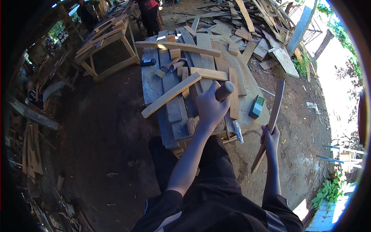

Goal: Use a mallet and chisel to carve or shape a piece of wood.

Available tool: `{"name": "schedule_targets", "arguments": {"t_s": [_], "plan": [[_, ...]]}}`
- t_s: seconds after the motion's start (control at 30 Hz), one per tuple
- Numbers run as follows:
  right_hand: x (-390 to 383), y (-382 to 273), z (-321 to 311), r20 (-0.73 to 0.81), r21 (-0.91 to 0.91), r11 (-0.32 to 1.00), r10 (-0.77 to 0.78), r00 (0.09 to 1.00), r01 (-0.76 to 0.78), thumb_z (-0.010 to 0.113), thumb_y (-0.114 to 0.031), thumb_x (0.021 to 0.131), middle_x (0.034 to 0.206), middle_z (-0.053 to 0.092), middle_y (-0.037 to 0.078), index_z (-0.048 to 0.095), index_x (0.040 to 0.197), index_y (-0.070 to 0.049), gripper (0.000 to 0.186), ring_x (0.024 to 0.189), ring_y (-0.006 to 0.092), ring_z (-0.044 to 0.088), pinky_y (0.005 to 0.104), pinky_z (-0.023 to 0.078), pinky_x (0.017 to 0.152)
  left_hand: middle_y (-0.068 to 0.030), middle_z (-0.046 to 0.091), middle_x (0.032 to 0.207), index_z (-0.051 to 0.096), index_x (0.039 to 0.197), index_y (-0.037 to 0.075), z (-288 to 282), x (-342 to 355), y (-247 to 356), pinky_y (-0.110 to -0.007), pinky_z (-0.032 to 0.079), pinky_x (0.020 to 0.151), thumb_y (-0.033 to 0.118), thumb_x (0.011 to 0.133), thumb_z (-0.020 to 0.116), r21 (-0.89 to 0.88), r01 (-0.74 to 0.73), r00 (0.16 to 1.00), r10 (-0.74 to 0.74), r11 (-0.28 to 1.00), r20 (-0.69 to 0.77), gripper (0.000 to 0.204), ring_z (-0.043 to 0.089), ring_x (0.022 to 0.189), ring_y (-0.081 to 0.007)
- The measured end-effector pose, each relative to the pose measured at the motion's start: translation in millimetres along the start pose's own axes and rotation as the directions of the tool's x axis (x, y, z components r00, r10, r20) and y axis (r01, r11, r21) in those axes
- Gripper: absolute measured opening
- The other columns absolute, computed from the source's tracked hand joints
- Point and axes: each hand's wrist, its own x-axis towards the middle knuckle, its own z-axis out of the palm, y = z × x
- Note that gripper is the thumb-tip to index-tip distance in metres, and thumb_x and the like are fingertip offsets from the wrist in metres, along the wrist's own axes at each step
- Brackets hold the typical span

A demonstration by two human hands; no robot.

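Outdoor work yard seen, bare dirt floor [108, 127] littered with wood scraps. Low workbench [152, 83] built of grey planks, offcuts scattered on top. Open wooden frame table [110, 50] set at upper left. Heap of discarded boards [247, 23] piled behind bench. Slanted grey post [303, 25] at upper right. Strong sunlight cast at right, green plants [328, 191] lit; left side shaded.

1. The tabletop [152, 83] is made of weathered grey planks and stands on bare dirt ground [108, 123].
2. A long pale slat [171, 94] lies diagonally across it.
3. A curved wooden strip [177, 46] spans the far end.
4. A green box [256, 106] sits near the right edge.
5. A dark block [148, 62] rests at the left edge.
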Motion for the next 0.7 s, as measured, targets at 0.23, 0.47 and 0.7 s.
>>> {"name": "schedule_targets", "arguments": {"t_s": [0.23, 0.47, 0.7], "plan": [[-4.2, -2.9, 8.5, 0.06, -0.07, 0.997, -0.024, 0.998, 0.029, 0.07, -0.017, 0.088, 0.057, 0.05, -0.001, 0.054, 0.086, -0.004, 0.02, 0.042, 0.0086, 0.048, 0.0256, 0.038, 0.039, -0.0062, 0.058, 0.061, 0.057, 0.08, 0.002, -28.8, 29.2, 1.5, -0.032, 0.046, 0.051, 0.013, 0.082, 0.07, -0.176, 0.026, 0.957, -0.075, 0.984, -0.279, 0.017, 0.06, 0.052, -0.0205], [-11.3, 7.6, 7.8, 0.068, -0.297, 0.947, -0.108, 0.992, 0.123, 0.075, -0.022, 0.083, 0.067, 0.058, 0.005, 0.058, 0.09, -0.001, 0.028, 0.061, 0.0119, 0.055, 0.0302, 0.046, 0.059, -0.0003, 0.047, 0.051, 0.049, 0.07, 0.004, -61.5, 53.4, -25.9, -0.026, 0.034, 0.037, 0.008, 0.083, 0.064, -0.402, 0.279, 0.875, -0.404, 0.872, -0.268, 0.02, 0.042, 0.038, -0.0077], [-17.7, 7.0, 13.9, 0.098, -0.304, 0.951, -0.022, 0.995, 0.051, 0.075, -0.024, 0.082, 0.077, 0.065, 0.009, 0.061, 0.098, 0.001, 0.033, 0.069, 0.0137, 0.058, 0.0311, 0.048, 0.067, -0.0003, 0.047, 0.051, 0.049, 0.066, 0.005, -42.8, 45.2, -35.5, -0.025, 0.035, 0.038, 0.011, 0.083, 0.065, -0.299, 0.254, 0.926, -0.321, 0.92, -0.198, 0.024, 0.044, 0.038, -0.0087]]}}
